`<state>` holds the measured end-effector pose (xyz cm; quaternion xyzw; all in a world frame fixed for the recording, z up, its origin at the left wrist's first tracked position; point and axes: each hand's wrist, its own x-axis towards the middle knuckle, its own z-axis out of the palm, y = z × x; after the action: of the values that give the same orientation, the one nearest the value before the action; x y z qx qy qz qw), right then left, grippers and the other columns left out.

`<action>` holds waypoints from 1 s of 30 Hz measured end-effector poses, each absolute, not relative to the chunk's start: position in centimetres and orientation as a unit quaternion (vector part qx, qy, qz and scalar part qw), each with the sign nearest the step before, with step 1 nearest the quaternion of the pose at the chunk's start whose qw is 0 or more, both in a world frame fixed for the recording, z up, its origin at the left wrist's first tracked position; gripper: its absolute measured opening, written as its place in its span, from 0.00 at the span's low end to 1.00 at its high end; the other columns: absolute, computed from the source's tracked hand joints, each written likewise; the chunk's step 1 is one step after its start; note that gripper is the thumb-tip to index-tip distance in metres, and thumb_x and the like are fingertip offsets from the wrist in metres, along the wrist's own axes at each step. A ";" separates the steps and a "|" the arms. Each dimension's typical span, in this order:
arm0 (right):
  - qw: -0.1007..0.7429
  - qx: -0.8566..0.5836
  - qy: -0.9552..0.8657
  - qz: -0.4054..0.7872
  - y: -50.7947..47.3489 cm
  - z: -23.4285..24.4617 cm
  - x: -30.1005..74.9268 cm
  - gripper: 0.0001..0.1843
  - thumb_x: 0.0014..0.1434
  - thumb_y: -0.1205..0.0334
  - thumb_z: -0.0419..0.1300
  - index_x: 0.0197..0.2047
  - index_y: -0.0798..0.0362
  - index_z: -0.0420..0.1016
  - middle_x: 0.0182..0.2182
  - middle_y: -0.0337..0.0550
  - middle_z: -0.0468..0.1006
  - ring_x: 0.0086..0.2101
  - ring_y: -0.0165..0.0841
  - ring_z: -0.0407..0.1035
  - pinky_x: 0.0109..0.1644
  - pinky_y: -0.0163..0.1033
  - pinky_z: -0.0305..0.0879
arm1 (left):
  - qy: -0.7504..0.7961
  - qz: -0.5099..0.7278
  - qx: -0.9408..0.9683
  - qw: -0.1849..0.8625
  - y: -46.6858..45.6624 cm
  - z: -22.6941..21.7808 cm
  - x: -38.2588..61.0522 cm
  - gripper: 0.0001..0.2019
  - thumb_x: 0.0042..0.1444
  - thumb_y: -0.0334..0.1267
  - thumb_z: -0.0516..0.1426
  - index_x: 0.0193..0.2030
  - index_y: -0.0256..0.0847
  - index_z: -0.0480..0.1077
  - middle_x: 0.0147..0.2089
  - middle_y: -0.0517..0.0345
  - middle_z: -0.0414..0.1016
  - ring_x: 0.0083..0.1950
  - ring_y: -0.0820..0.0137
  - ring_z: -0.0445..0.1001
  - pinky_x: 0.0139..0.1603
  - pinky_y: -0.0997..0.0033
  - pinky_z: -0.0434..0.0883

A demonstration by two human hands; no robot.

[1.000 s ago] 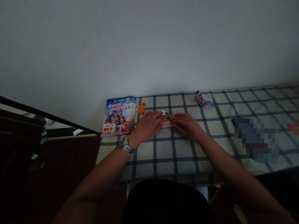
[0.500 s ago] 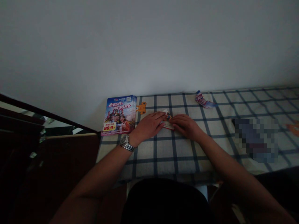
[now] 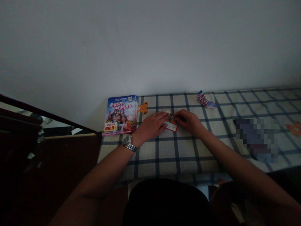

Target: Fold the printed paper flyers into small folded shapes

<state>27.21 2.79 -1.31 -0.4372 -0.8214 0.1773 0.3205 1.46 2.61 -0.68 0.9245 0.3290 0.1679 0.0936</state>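
A small folded piece of printed paper (image 3: 171, 126), white and red with a coloured picture, lies on the checked cloth between my hands. My left hand (image 3: 154, 124), a metal watch on its wrist, rests flat over the paper's left part with its fingers stretched out. From the other side my right hand (image 3: 188, 121) pinches the paper's upper right edge between thumb and fingers. Part of the paper is hidden beneath my left fingers.
A stack of printed flyers (image 3: 121, 116) sits at the table's left end. Near the wall lies a crumpled flyer strip (image 3: 206, 100). A pixelated dark object (image 3: 256, 139) is to the right. The checked tablecloth (image 3: 145, 161) meets the white wall (image 3: 150, 47).
My right hand has lifted slightly and closed into a pinch at the paper's edge. More of the paper's white and red lower part shows. My left hand has stayed nearly still.
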 end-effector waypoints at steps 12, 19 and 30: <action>0.277 -0.423 -0.848 0.158 8.5 -1.3 26.8 0.04 0.66 0.64 0.63 0.42 0.50 0.80 0.37 0.43 0.80 0.35 0.36 0.73 0.41 0.40 0.68 | 0.324 0.182 0.923 0.096 2.5 -0.6 1.5 0.21 0.75 0.39 0.51 0.72 0.43 0.63 0.72 0.50 0.67 0.73 0.59 0.66 0.73 0.53 0.69; 0.255 -0.429 -0.853 0.154 9.5 -1.1 26.1 0.04 0.65 0.64 0.63 0.42 0.50 0.80 0.37 0.44 0.79 0.37 0.38 0.73 0.42 0.41 0.66 | 0.331 0.174 0.922 0.096 2.4 -0.4 1.5 0.21 0.75 0.40 0.50 0.71 0.41 0.64 0.72 0.49 0.67 0.74 0.59 0.65 0.74 0.54 0.68; 0.231 -0.388 -0.877 0.165 10.0 -0.6 26.4 0.03 0.64 0.65 0.64 0.41 0.51 0.80 0.38 0.44 0.77 0.36 0.35 0.72 0.41 0.39 0.66 | 0.336 0.176 0.920 0.103 2.4 -0.5 1.5 0.21 0.74 0.39 0.51 0.72 0.43 0.63 0.73 0.49 0.66 0.73 0.59 0.66 0.73 0.52 0.68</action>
<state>26.41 9.96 -0.62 -0.3880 -0.8769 0.1646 0.2311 1.51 2.44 -0.51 0.9196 0.3355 0.1764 0.1034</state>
